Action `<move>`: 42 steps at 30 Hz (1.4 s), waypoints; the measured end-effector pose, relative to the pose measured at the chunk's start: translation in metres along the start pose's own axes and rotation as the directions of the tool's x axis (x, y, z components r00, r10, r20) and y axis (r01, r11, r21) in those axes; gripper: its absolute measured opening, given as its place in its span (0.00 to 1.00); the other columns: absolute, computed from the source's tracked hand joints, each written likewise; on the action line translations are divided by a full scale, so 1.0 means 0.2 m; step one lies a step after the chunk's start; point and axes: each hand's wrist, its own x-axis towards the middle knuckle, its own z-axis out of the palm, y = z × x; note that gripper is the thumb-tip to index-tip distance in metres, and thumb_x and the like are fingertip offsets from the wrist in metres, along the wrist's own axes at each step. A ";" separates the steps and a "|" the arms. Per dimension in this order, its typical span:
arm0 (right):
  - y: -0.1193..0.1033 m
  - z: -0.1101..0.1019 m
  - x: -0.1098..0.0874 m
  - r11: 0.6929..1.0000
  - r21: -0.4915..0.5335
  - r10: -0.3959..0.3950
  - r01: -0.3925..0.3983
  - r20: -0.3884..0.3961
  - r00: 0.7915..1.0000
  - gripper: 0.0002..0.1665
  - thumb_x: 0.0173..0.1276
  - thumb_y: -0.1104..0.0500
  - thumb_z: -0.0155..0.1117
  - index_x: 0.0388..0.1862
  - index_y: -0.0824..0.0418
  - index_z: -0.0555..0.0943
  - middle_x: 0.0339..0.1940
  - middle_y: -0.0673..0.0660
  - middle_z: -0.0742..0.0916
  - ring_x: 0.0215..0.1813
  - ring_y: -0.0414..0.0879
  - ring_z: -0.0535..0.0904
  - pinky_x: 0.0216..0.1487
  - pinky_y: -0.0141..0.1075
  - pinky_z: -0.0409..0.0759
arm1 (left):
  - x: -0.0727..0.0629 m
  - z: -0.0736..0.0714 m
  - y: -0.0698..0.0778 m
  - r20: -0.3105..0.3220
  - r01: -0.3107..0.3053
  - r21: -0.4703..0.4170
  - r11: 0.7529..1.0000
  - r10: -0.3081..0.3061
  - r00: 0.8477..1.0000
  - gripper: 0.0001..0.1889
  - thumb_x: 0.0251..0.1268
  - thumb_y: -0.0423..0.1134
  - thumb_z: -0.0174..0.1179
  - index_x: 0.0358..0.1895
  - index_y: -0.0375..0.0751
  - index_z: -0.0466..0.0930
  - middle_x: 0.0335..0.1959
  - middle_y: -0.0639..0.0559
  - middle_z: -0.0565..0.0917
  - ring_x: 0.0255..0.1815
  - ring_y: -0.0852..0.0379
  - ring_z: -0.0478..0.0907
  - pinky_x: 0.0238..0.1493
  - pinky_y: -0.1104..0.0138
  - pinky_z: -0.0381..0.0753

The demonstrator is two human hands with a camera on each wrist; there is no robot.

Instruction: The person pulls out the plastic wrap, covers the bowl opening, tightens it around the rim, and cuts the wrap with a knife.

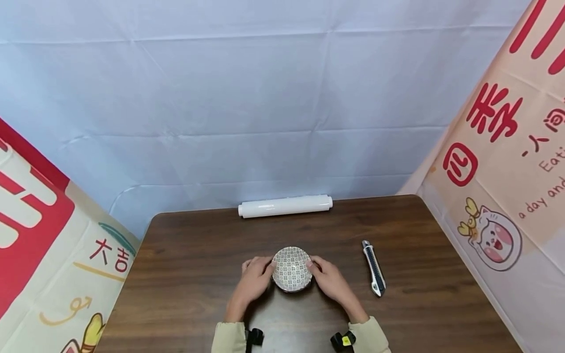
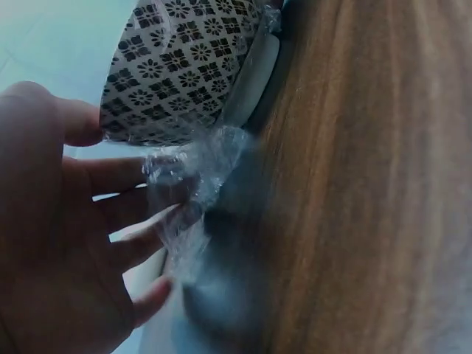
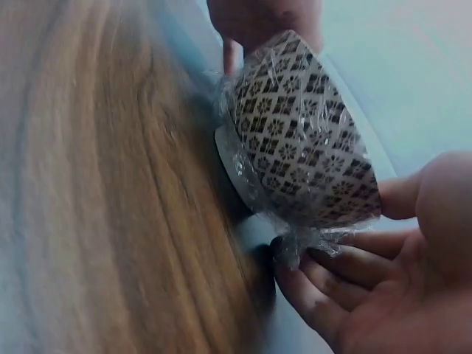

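A bowl (image 1: 292,269) with a small flower pattern, covered in clear plastic wrap (image 3: 299,240), is between both hands, its mouth up. Its foot is at the tabletop; I cannot tell whether it touches. On one side my left hand (image 1: 255,279) holds the bowl with the thumb at the rim; in the left wrist view the other fingers spread behind loose wrap (image 2: 195,181). Opposite, my right hand (image 1: 330,280) grips it, thumb at the rim and fingers bent under the gathered film in the right wrist view.
A white roll of plastic wrap (image 1: 285,206) lies along the table's back edge. To the right of my right hand is a utility knife (image 1: 373,268). The brown wooden table (image 1: 194,255) has a pale cloth (image 1: 247,108) behind it and printed cloths at both sides.
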 end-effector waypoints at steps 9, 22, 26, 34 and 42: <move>-0.03 0.01 0.00 1.000 0.004 0.016 -0.016 -0.121 0.993 0.16 0.85 0.53 0.54 0.45 0.57 0.87 0.38 0.53 0.88 0.48 0.46 0.83 0.52 0.43 0.81 | 0.05 0.17 -0.10 -0.152 0.006 -0.040 0.999 -0.012 0.988 0.25 0.87 0.55 0.41 0.45 0.48 0.89 0.40 0.52 0.92 0.47 0.49 0.88 0.47 0.53 0.85; -0.07 0.13 -0.05 0.960 0.261 0.169 -0.104 -0.241 0.956 0.18 0.81 0.61 0.57 0.57 0.73 0.86 0.54 0.67 0.91 0.62 0.56 0.84 0.65 0.52 0.82 | 0.02 0.29 -0.06 -0.287 0.235 -0.211 0.949 -0.290 0.913 0.27 0.81 0.52 0.55 0.15 0.52 0.75 0.13 0.60 0.67 0.20 0.60 0.66 0.21 0.67 0.63; -0.08 0.15 -0.03 0.939 0.330 0.191 -0.091 -0.285 0.939 0.16 0.79 0.64 0.61 0.56 0.72 0.87 0.54 0.68 0.91 0.59 0.54 0.86 0.58 0.38 0.84 | 0.01 0.28 0.00 -0.352 0.236 -0.237 0.942 -0.310 0.883 0.25 0.78 0.47 0.58 0.15 0.50 0.77 0.12 0.60 0.67 0.20 0.57 0.66 0.20 0.65 0.62; -0.08 0.16 0.00 0.891 0.453 0.192 -0.025 -0.326 0.926 0.16 0.75 0.66 0.66 0.56 0.73 0.87 0.53 0.73 0.89 0.51 0.51 0.89 0.44 0.24 0.84 | -0.04 0.13 0.22 -0.357 0.301 -0.281 0.911 -0.390 0.849 0.22 0.73 0.38 0.62 0.15 0.40 0.79 0.11 0.61 0.66 0.21 0.57 0.69 0.24 0.64 0.68; -0.09 0.14 0.01 0.885 0.465 0.182 -0.021 -0.305 0.935 0.17 0.75 0.67 0.65 0.58 0.75 0.85 0.52 0.73 0.90 0.46 0.45 0.88 0.39 0.23 0.82 | -0.03 0.11 0.20 -0.305 0.352 -0.357 0.865 -0.465 0.831 0.18 0.74 0.40 0.64 0.21 0.40 0.88 0.12 0.61 0.72 0.20 0.61 0.71 0.25 0.67 0.70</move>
